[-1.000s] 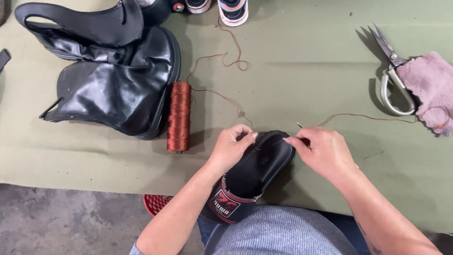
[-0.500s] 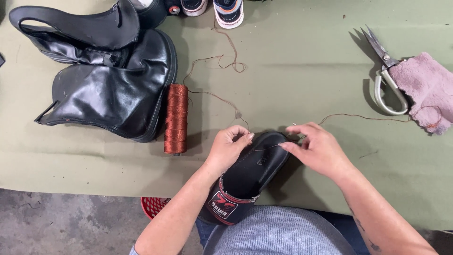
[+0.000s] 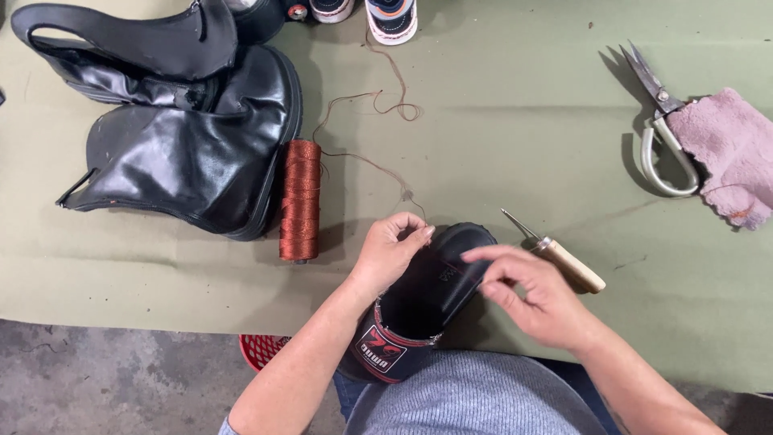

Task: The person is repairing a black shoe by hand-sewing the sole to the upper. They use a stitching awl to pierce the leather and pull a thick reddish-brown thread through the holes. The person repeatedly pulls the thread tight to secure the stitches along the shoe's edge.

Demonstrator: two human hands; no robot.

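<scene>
Stitching step: left hand (image 3: pixel 390 251) pinches brown thread (image 3: pixel 366 161) at the black slide sandal (image 3: pixel 427 302); right hand (image 3: pixel 535 294), loosely curled and empty, touches the sole beside the awl (image 3: pixel 564 259), which the next stitch likely needs.

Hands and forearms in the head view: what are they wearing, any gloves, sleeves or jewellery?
Both hands are bare: no gloves on the left hand or the right hand. No rings, watch or bracelet show. Both forearms are uncovered as far as the frame edge, with no sleeve cuffs in view. A grey ribbed knit garment lies between the arms.

The olive-green covered table (image 3: pixel 515 121) is carrying black boots (image 3: pixel 185 153), a rust-brown thread spool (image 3: pixel 300 200), a wooden-handled awl (image 3: pixel 564 259), scissors (image 3: pixel 662 121), a pink cloth (image 3: pixel 725 153) and a black slide sandal (image 3: pixel 431 294)
</scene>
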